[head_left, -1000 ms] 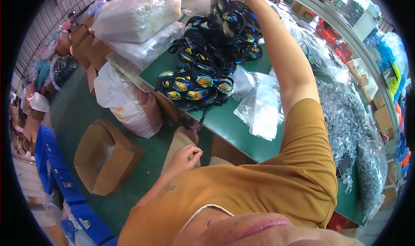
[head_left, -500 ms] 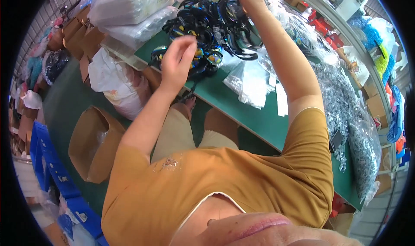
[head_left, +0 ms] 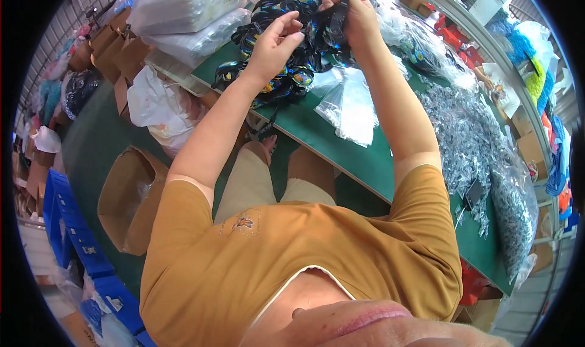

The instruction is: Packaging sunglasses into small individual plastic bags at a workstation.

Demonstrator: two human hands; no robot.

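A heap of black-strapped swimming goggles (head_left: 285,86) with shiny blue and yellow lenses lies at the far edge of the green table (head_left: 365,164). My right hand (head_left: 361,19) is closed around the black strap of a pair of goggles (head_left: 337,25), holding it up at the right of the heap. My left hand (head_left: 273,47) is over the heap's left part, its thumb and fingers apart, with nothing visible between them. Just in front of the heap lie clear plastic bags with white slips (head_left: 352,109), partly behind my right forearm.
Stacked clear-wrapped packs (head_left: 186,8) stand at the far left of the table. A mound of small clear plastic pieces (head_left: 457,133) and a bulging bag (head_left: 512,216) lie at the right, beside a dark phone-like object (head_left: 473,194). On the floor to my left sits an open carton (head_left: 131,200).
My right hand has drawn a little closer to me, raising the strap upright. My left hand has moved up and to the right, toward it. The carton and packs have stayed put.
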